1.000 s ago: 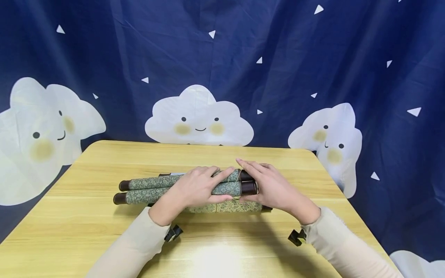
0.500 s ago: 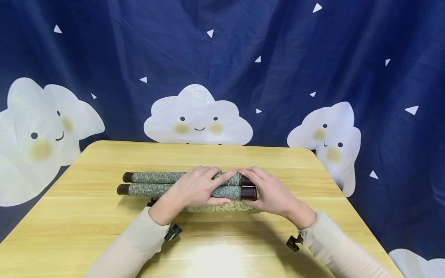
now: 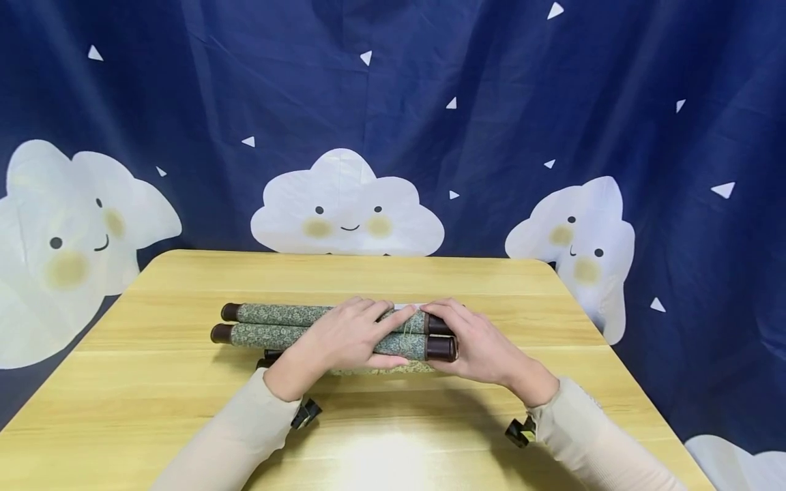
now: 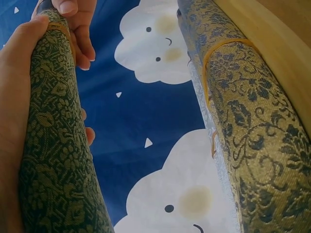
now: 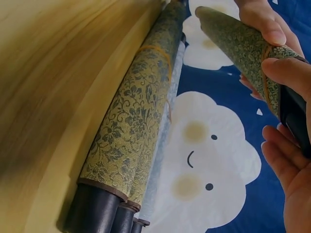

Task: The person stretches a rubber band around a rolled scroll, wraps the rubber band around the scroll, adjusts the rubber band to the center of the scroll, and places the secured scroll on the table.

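Observation:
A pair of green patterned scrolls (image 3: 270, 334) with dark brown end knobs lies side by side, raised over the table. My left hand (image 3: 350, 335) grips them right of their middle, fingers over the far side and thumb along the near side. A thin rubber band (image 5: 266, 80) rings them near the right-hand knobs. My right hand (image 3: 485, 346) holds that end, its thumb near the band in the right wrist view. Underneath, gold patterned scrolls (image 5: 126, 131) with dark blue flowers rest on the table, a second rubber band (image 4: 208, 65) around them.
The wooden table (image 3: 393, 423) extends around the scrolls. Behind it hangs a dark blue curtain (image 3: 295, 82) with smiling clouds and white triangles. A pale blue strip (image 5: 158, 165) runs along the far side of the gold scrolls.
My right hand has settled lower around the knob end. The green scrolls have levelled and come slightly nearer and to the right, covering more of the gold ones.

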The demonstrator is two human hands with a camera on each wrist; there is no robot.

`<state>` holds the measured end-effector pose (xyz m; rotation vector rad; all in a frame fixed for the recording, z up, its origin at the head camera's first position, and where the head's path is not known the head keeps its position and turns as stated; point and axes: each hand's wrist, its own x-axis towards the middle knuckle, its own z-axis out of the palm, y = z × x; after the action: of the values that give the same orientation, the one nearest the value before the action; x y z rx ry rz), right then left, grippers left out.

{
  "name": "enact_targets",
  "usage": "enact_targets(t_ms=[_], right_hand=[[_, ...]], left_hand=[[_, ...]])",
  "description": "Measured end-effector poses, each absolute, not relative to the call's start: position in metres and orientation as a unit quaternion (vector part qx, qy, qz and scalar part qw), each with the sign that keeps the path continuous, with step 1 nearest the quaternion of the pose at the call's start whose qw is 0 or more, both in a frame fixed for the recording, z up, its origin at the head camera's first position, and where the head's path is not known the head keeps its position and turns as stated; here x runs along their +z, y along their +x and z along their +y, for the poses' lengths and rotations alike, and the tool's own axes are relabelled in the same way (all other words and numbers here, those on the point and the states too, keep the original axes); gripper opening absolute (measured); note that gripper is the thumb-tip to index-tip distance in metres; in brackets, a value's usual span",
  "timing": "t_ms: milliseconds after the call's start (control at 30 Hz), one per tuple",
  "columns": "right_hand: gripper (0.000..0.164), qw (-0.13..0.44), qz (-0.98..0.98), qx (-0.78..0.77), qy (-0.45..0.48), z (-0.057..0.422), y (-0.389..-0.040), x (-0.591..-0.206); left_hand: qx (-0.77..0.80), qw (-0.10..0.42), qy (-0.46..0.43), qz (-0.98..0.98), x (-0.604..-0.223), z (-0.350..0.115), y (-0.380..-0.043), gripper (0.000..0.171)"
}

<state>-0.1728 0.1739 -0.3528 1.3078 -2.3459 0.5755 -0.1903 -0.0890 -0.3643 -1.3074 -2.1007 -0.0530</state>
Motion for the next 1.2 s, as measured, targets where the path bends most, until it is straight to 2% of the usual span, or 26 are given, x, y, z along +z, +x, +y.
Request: enact_targets(t_ms=[433, 633, 833, 1000, 1200], right_hand=[[0.08, 0.175, -0.842, 0.236, 0.453, 0.17, -0.179, -0.346], [0.083, 0.189, -0.844, 0.282, 0.415, 0.171, -0.179, -0.344], [0.071, 0.22, -0.851, 0.332, 0.342, 0.164, -0.181, -0.351], [0.051, 0.184, -0.841, 0.434, 0.268, 0.15, -0.182, -0.362], [0.044, 0.145, -0.862, 0.458, 0.161, 0.135, -0.182, -0.368]], left_hand=[[-0.044, 0.287, -0.46, -0.839, -0.364, -0.089, -0.192, 0.081], [-0.038, 0.292, -0.436, -0.851, -0.367, -0.092, -0.199, 0.082], [-0.033, 0.296, -0.415, -0.859, -0.367, -0.095, -0.201, 0.085], [-0.006, 0.278, -0.408, -0.87, -0.367, -0.094, -0.2, 0.088], [-0.007, 0.255, -0.4, -0.88, -0.369, -0.091, -0.198, 0.088]])
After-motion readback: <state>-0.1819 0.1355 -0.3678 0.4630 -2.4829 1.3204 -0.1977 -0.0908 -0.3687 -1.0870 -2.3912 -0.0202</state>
